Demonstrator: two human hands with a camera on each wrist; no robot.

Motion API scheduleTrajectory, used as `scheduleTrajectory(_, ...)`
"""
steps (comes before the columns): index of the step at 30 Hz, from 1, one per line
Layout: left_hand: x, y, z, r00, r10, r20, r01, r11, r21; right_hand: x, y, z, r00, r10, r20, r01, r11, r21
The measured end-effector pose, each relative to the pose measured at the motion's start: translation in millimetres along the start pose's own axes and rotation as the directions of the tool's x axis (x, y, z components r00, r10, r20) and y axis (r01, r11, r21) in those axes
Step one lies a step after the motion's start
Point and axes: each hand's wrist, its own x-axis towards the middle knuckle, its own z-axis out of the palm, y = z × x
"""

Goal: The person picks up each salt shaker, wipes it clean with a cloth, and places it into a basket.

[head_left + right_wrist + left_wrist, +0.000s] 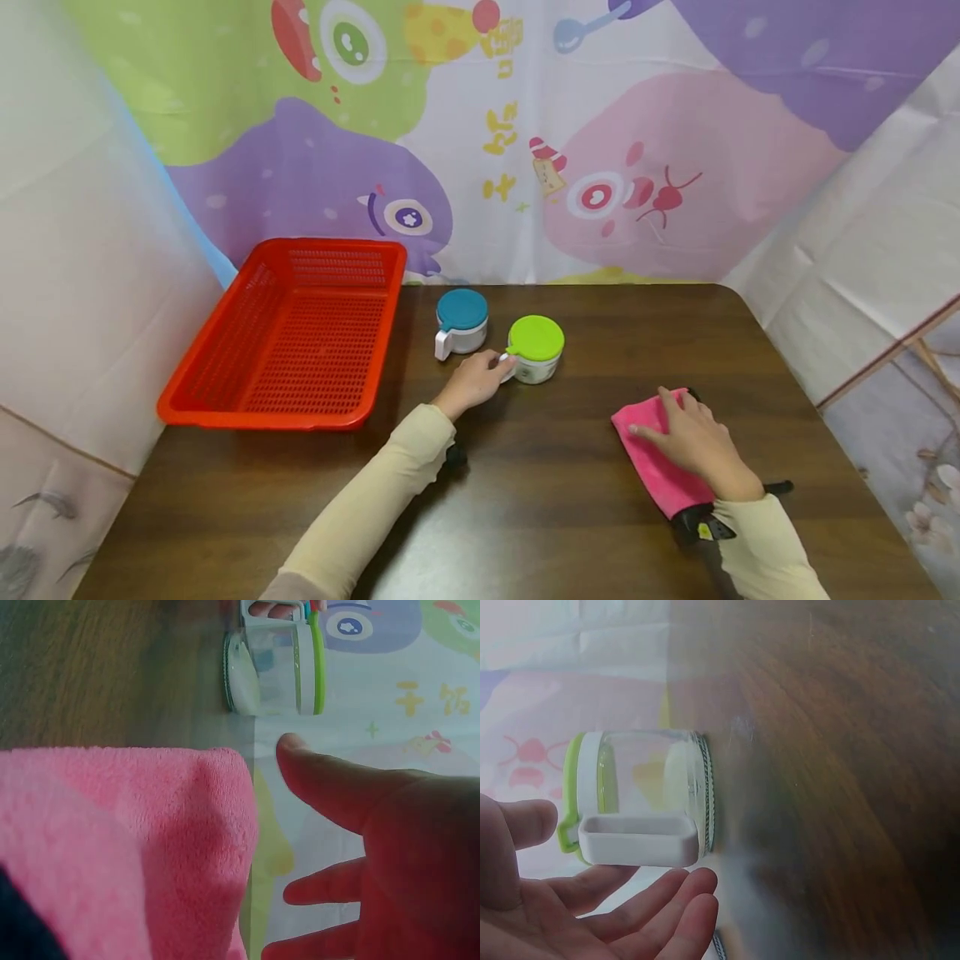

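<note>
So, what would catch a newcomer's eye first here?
Probably the red basket on the left of the table. Next, the pink cloth below the right hand, and the green-lidded jar near the middle, beside the left hand. A cartoon curtain hangs behind.

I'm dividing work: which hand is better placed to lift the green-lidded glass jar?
Probably the left hand, beside the jar and its white handle; the right hand is farther off, over the pink plush cloth.

It's a nook with a cartoon monster curtain (487,200) on the far side and pale sheets (82,275) left and right of a wooden table (540,508). Whose, I can't tell.
</note>
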Motion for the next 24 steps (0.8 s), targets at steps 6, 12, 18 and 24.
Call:
scheduleTrajectory(6, 0.0, -2.8, -0.6, 1.0, -0.013, -0.015, 0.013, 1.0, -0.017, -3.1, 4.5, -1.6, 0.998, 0.031, 0.056, -0.03, 0.999, -0.029)
scheduleTrajectory(12, 2.6, -2.4, -0.5, 1.0, -0.008, -0.022, 0.007, 1.0, -0.024, -4.1, 10.5, -2.8, 0.987, 0.081, 0.136, -0.076, 0.996, -0.042)
scheduleTrajectory(18, 3.9, -0.4, -1.4, 0.999, -0.01, -0.032, 0.009, 0.999, -0.038, -2.8, 14.4, -2.4, 0.978, 0.125, 0.167, -0.118, 0.992, -0.049)
scheduleTrajectory(24, 2.3, -3.4, -0.2, 0.999, -0.01, -0.042, 0.007, 0.998, -0.059, -4.4, 15.9, 1.4, 0.977, 0.134, 0.167, -0.127, 0.991, -0.049)
